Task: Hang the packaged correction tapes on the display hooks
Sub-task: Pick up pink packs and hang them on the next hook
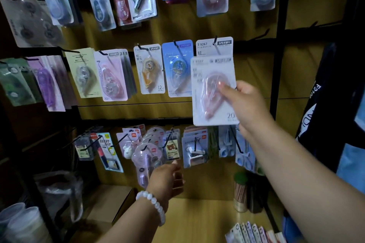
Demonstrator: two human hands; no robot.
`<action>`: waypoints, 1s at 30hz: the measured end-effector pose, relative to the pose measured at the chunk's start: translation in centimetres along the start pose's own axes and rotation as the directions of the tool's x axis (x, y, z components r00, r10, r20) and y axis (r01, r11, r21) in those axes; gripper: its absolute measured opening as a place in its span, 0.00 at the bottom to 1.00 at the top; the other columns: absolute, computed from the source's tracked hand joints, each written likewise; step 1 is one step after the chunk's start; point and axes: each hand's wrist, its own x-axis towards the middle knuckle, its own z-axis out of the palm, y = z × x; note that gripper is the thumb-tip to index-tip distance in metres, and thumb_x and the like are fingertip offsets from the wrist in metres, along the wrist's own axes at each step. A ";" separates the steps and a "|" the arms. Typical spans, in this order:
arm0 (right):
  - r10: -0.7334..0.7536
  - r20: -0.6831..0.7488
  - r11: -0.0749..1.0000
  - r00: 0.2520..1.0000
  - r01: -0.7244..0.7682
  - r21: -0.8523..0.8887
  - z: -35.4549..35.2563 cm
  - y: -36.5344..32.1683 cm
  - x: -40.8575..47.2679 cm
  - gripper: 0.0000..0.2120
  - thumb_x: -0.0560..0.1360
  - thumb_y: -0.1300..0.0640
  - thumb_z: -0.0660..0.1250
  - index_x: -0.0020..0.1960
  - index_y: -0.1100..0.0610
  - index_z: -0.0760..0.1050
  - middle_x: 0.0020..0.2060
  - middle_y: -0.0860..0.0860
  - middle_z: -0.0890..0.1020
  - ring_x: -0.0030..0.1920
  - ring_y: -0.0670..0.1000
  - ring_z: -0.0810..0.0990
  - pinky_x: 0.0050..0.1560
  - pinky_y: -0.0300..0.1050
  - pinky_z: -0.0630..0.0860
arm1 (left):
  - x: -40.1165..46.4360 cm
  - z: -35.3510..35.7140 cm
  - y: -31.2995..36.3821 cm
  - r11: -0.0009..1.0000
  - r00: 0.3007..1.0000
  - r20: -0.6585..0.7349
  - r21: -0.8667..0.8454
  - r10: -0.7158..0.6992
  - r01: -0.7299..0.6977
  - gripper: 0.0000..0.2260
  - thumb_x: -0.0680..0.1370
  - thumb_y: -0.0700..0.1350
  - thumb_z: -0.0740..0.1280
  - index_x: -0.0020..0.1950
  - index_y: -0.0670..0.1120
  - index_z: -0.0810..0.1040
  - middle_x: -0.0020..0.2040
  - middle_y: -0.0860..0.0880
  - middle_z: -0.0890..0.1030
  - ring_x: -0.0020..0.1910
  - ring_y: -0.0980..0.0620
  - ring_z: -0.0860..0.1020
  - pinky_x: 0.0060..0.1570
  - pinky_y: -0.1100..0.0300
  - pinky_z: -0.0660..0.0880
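A pink correction tape pkg (214, 92) sits pinched at its right edge in my right hand (244, 102), thumb on the blister, its top edge overlapping the lower half of a T-9267 card (214, 47) already on the middle-row hook (215, 40), w/ a blue pkg (177, 69) just beside its left edge. To the right, bare hooks (260, 34) and open wood panel run to the black upright (278, 31). My left hand (166, 180), beaded bracelet (153, 204) at the wrist, hangs relaxed, grasping nothing, near the bottom-row packs (147, 156) above the shelf (197, 217).
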 end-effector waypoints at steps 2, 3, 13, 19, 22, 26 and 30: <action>-0.053 -0.032 0.999 0.998 0.053 0.002 0.0 -1.5 1.0 0.03 0.76 0.55 0.68 0.45 0.53 0.78 0.44 0.53 0.85 0.47 0.57 0.85 0.51 0.58 0.81 | 0.3 -0.4 -0.3 0.990 0.998 -0.008 0.126 0.059 -0.057 0.08 0.82 0.44 0.62 0.47 0.41 0.75 0.36 0.44 0.76 0.34 0.47 0.75 0.35 0.57 0.73; -0.071 -0.051 0.997 0.996 0.071 -0.003 0.1 -2.2 1.5 0.03 0.76 0.55 0.69 0.44 0.53 0.78 0.43 0.53 0.85 0.46 0.56 0.85 0.51 0.57 0.81 | 0.4 -0.5 -0.5 0.978 0.996 -0.007 0.189 0.088 -0.085 0.08 0.82 0.44 0.62 0.46 0.41 0.74 0.37 0.44 0.76 0.33 0.48 0.75 0.35 0.57 0.73; -0.112 -0.076 0.993 0.991 0.109 -0.045 0.8 -2.9 4.8 0.04 0.76 0.56 0.69 0.42 0.53 0.79 0.41 0.52 0.84 0.42 0.54 0.85 0.50 0.56 0.81 | 1.0 -1.4 -1.0 0.890 0.984 0.016 0.424 0.179 -0.169 0.08 0.81 0.43 0.63 0.43 0.43 0.72 0.36 0.46 0.76 0.32 0.49 0.75 0.32 0.59 0.73; -0.124 -0.105 0.992 0.987 0.120 -0.043 0.7 -2.0 4.8 0.03 0.76 0.54 0.69 0.44 0.53 0.79 0.44 0.52 0.85 0.45 0.53 0.85 0.51 0.55 0.82 | 1.0 -1.2 -1.2 0.882 0.981 0.024 0.433 0.193 -0.184 0.07 0.81 0.43 0.63 0.43 0.43 0.72 0.37 0.45 0.77 0.32 0.49 0.76 0.33 0.58 0.74; -0.117 -0.112 0.992 0.987 0.112 -0.055 0.7 -2.0 5.1 0.04 0.76 0.54 0.69 0.47 0.53 0.79 0.45 0.51 0.85 0.45 0.52 0.85 0.50 0.54 0.82 | 1.1 -1.1 -1.4 0.884 0.982 0.021 0.433 0.187 -0.178 0.07 0.81 0.43 0.63 0.44 0.43 0.73 0.38 0.45 0.77 0.33 0.49 0.76 0.33 0.58 0.74; -0.083 -0.108 0.995 0.991 0.076 -0.064 0.9 -2.0 5.7 0.07 0.76 0.54 0.69 0.51 0.57 0.79 0.46 0.51 0.85 0.44 0.51 0.85 0.46 0.49 0.83 | 1.2 -1.1 -1.6 0.887 0.983 0.018 0.427 0.183 -0.173 0.07 0.81 0.43 0.63 0.45 0.42 0.73 0.38 0.45 0.77 0.34 0.49 0.76 0.33 0.58 0.74; -0.071 -0.147 0.988 0.987 0.049 -0.148 0.9 -1.2 6.6 0.07 0.76 0.52 0.69 0.44 0.55 0.77 0.43 0.50 0.84 0.43 0.51 0.84 0.44 0.47 0.81 | 1.6 -1.0 -1.8 0.885 0.983 0.017 0.432 0.183 -0.173 0.07 0.81 0.43 0.63 0.45 0.42 0.73 0.37 0.45 0.77 0.33 0.49 0.77 0.33 0.57 0.75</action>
